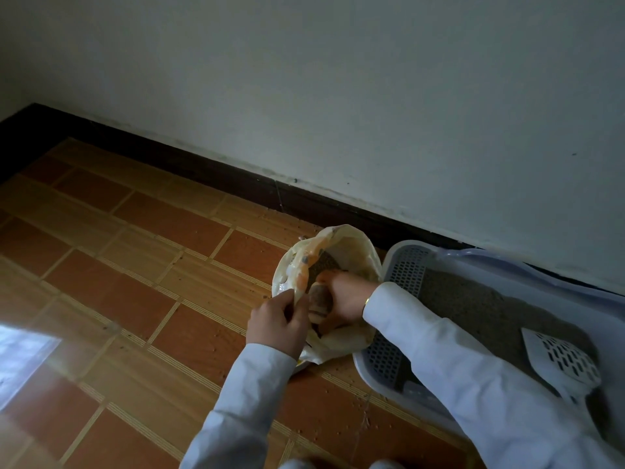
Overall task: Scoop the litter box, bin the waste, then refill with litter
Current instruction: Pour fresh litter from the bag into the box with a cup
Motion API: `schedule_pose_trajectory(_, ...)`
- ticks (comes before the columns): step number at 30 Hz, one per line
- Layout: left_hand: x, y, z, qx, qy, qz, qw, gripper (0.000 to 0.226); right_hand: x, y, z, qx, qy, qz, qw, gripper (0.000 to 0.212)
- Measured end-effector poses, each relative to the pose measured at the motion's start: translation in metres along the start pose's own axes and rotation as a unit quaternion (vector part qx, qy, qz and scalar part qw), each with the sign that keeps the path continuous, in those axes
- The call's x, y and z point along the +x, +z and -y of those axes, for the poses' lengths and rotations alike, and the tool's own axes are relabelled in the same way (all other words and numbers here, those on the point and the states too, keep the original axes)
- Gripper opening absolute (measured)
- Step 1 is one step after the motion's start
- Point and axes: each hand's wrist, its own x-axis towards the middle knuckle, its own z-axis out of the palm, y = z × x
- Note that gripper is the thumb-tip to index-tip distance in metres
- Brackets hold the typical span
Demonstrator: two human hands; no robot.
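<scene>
A cream plastic litter bag [351, 247] stands open on the tiled floor, with brown litter showing inside. My left hand [277, 321] pinches the bag's near edge and holds it open. My right hand [343, 294] reaches into the bag's mouth and grips a small brown rounded cup [319, 301]; its fingertips are hidden behind the cup. Right of the bag sits the pale litter box [367, 370], with a grey perforated step and a bed of litter [473, 306]. A white slotted scoop [564, 358] lies on that litter, untouched.
The white wall and a dark skirting board [236, 174] run just behind the bag and the box. Loose litter grains are scattered on the brown tiles [135, 265] around them. A bright patch of light lies on the floor at far left.
</scene>
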Motion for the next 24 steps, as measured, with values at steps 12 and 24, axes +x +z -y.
schedule_pose_trajectory(12, 0.004, -0.008, 0.005, 0.003, -0.013, -0.007, 1.000, 0.039, -0.024, -0.009, -0.012, 0.117, 0.034, -0.035, 0.992, 0.106)
schedule_pose_trajectory(24, 0.002, -0.008, 0.003, 0.005, -0.019, 0.003, 1.000, 0.033, -0.050, -0.019, -0.028, 0.297, 0.043, -0.094, 0.949, 0.103)
